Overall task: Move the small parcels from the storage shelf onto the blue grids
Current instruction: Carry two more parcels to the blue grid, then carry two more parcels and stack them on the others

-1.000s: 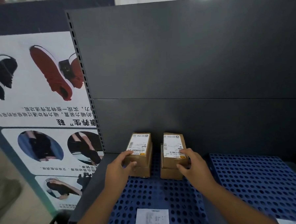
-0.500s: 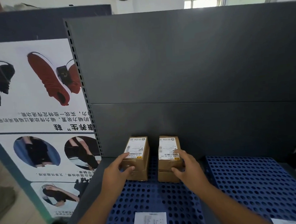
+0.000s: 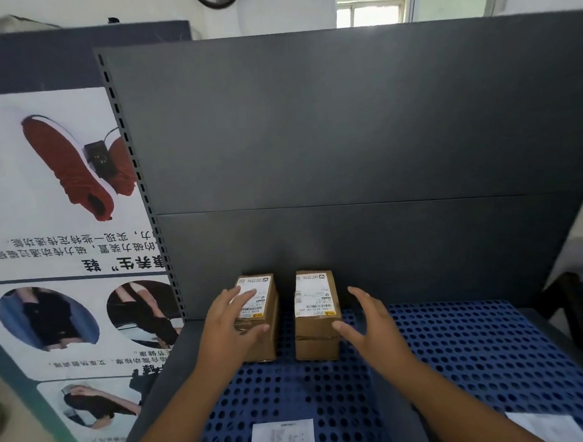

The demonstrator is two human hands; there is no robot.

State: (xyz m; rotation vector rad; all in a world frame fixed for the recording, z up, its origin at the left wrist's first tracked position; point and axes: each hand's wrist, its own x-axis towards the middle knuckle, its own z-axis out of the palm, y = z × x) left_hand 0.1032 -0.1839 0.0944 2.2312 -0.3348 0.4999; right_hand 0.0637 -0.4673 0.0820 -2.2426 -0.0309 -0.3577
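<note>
Two small brown cardboard parcels, boxy, taped, white shipping labels on top. Left parcel [image 3: 259, 315] and right parcel [image 3: 317, 315] stand side by side with a narrow gap, both on the left blue grid [image 3: 292, 389], a perforated plastic panel with round holes. A second blue grid [image 3: 493, 355] lies to the right, bare but for a white paper at its near edge. Left hand [image 3: 231, 328] lies on the left parcel, fingers on the label, thumb on the front face. Right hand [image 3: 373, 328] is spread open just beside the right parcel; contact unclear. Matte dark grey shelf back panel [image 3: 346, 133] behind. A white slip [image 3: 283, 437] lies on the left grid. Shoe poster [image 3: 57, 233] on the left.
</note>
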